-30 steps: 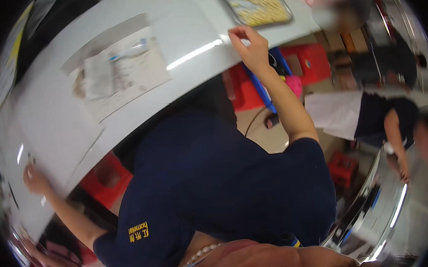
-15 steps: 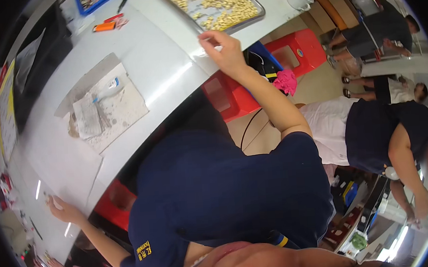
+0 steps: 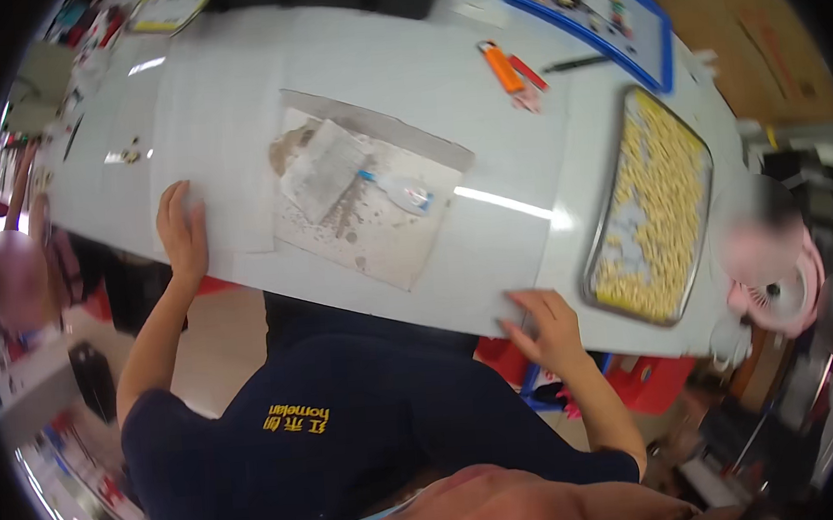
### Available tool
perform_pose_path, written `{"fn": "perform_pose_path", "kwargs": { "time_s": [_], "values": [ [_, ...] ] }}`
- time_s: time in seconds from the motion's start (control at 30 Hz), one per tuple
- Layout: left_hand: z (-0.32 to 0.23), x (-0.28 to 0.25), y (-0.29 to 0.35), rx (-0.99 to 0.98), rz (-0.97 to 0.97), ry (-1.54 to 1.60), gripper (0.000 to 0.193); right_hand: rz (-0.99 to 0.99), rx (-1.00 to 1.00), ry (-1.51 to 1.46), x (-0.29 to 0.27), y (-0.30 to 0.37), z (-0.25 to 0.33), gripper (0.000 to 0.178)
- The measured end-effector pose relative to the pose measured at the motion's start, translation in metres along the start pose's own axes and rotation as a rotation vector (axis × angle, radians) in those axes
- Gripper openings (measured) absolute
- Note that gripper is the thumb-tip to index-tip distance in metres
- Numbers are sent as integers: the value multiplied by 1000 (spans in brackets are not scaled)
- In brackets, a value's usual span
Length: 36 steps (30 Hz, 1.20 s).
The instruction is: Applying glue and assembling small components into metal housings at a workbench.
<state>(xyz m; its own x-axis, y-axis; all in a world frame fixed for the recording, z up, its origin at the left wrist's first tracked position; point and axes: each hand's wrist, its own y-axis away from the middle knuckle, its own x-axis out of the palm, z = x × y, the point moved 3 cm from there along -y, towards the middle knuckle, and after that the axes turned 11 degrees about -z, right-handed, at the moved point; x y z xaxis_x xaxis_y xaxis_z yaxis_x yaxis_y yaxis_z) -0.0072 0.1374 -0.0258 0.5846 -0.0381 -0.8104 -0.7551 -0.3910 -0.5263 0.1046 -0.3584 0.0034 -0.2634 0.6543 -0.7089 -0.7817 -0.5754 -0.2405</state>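
While both arms reach up from the lower part of the frame, the left hand (image 3: pixel 183 233) lies flat at centre left, fingers together and stretched out, palm down on the large white sheet (image 3: pixel 493 245) that covers the white table (image 3: pixel 422 57). Right hand (image 3: pixel 549 326) sits at lower right of centre, fingers slightly apart, fingertips pressing the sheet's near edge at the table rim; cannot tell if it pinches the edge or only rests on it. Sheet spreads across the middle of the frame between the two hands. On it, centre frame, lies a stained grey paper pad (image 3: pixel 374 205) with a folded cloth (image 3: pixel 321 170) and a small clear tube with blue cap (image 3: pixel 397 192) on top. Right of the sheet, a metal tray (image 3: pixel 690 270) filled with small yellow pieces. Upper right, a blue tray (image 3: pixel 657 45) of small parts. Near top centre, an orange lighter (image 3: pixel 502 68) and a red one just beside it. Dark blue shirt (image 3: pixel 352 438) fills the lower middle. A pink fan (image 3: pixel 786 292) sits at the right edge.
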Motion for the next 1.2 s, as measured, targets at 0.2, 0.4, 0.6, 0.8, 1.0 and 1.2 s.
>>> {"fn": "perform_pose_path", "kwargs": {
  "time_s": [0.2, 0.4, 0.6, 0.8, 1.0, 1.2],
  "values": [
    [-19, 8, -9, -57, 63, -61, 33, 182, -59, -72, 0, 6, -24, 40],
    [-20, 7, -13, -101, 113, -100, 32, 288, 4, -237, 9, 24, -55, 26],
    [-15, 6, -13, -80, 118, -131, 33, 584, 185, -316, -3, -18, -34, 26],
    [-19, 14, -15, -62, 155, -94, 35, 505, 146, -238, -3, -11, -33, 21],
    [-16, 6, -15, 10, 131, -56, 36, 211, -7, -102, -9, -17, -22, 30],
    [-14, 10, -14, 9, 127, -17, 36, 214, 6, 32, -3, -6, -18, 28]
  ]
}}
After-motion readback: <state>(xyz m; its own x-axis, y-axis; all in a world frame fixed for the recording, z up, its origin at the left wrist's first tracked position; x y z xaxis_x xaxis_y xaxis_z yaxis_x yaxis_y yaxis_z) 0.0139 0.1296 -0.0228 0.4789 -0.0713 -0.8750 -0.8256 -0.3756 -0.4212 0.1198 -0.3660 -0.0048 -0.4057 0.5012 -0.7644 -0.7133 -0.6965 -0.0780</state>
